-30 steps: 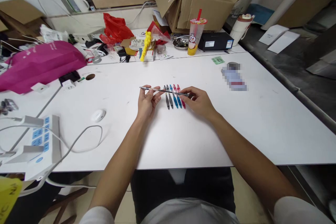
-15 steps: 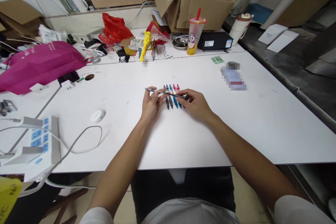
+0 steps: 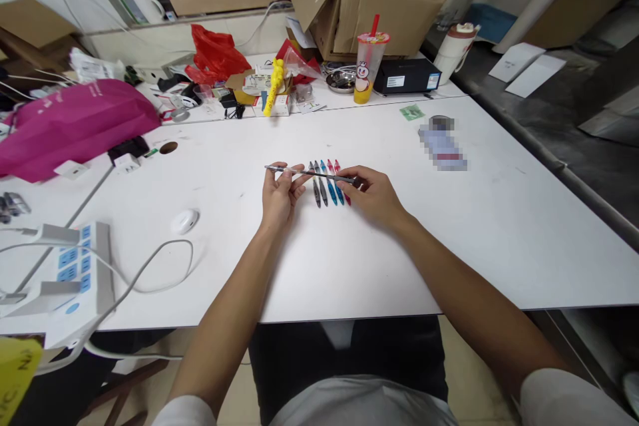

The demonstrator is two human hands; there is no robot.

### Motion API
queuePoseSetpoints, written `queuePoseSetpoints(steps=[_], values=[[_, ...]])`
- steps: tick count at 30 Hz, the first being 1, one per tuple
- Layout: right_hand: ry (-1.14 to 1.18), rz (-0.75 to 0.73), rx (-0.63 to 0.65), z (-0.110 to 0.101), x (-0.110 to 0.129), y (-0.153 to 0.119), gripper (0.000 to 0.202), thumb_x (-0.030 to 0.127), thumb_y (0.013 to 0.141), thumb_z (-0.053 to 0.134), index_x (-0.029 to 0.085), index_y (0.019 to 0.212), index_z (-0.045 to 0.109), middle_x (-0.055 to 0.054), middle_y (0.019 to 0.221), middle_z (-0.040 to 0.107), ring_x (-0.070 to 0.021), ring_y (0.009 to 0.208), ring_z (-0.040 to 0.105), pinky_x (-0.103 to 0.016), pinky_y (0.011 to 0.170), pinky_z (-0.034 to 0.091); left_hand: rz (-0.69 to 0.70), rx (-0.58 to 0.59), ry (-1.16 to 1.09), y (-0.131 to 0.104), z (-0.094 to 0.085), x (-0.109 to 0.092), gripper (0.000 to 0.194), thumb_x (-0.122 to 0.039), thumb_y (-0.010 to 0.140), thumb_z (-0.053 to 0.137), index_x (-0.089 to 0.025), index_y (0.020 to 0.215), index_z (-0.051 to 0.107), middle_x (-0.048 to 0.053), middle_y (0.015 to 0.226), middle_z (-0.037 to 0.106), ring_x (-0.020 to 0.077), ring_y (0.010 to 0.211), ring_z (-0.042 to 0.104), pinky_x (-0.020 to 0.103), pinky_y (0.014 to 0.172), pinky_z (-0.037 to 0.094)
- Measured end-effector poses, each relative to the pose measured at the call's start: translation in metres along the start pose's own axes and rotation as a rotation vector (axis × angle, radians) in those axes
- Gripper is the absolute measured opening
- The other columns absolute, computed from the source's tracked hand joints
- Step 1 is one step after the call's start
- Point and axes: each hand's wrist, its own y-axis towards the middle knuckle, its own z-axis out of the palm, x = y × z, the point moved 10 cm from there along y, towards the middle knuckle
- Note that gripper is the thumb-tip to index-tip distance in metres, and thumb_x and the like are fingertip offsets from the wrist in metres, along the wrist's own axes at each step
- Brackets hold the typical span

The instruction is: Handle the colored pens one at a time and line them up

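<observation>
Clutter is crowding the far side of the white table (image 3: pixel 344 266) I am watching: an open cardboard box (image 3: pixel 382 23) is sitting at the back, a drink cup (image 3: pixel 369 70) with a red straw is standing in front of it, and a flat black box (image 3: pixel 409 76) is lying just beside the cup. Farther left, a red plastic bag (image 3: pixel 214 56) is slumping among small packages, while a magenta bag (image 3: pixel 84 123) is sprawling over the left end. Closer in, a power strip (image 3: pixel 84 279) is resting on the left, and a small rounded white case (image 3: pixel 185 221) is lying well apart from it.

At the near edge, a person's bare arms are reaching over the table. Left hand (image 3: pixel 278 200) and right hand (image 3: pixel 372 193) are both grasping one slender pen (image 3: pixel 327 176), holding it nearly level; the left is pinching its silvery end, the right is gripping its dark end. I am not managing to tell how its parts are joining.

Beneath it, five pens (image 3: pixel 332 194) are lying side by side on the table, between the hands. Two are showing grey, the middle one blue, the fourth pink at its far end and blue at its near end, the last pink.
</observation>
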Motion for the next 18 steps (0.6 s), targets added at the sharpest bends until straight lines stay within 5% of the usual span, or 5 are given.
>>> queuePoseSetpoints(steps=[18], values=[[0.03, 0.004, 0.063, 0.009, -0.002, -0.002, 0.03, 0.045, 0.089, 0.072, 0.022, 0.107, 0.077, -0.005, 0.09, 0.073, -0.0164, 0.072, 0.059, -0.033, 0.065, 0.047, -0.103, 0.116, 0.047, -0.008, 0.019, 0.022, 0.042, -0.039, 0.08, 0.084, -0.024, 0.103, 0.052, 0.006, 0.112, 0.077, 0.0205, 0.099, 0.076, 0.022, 0.065, 0.06]])
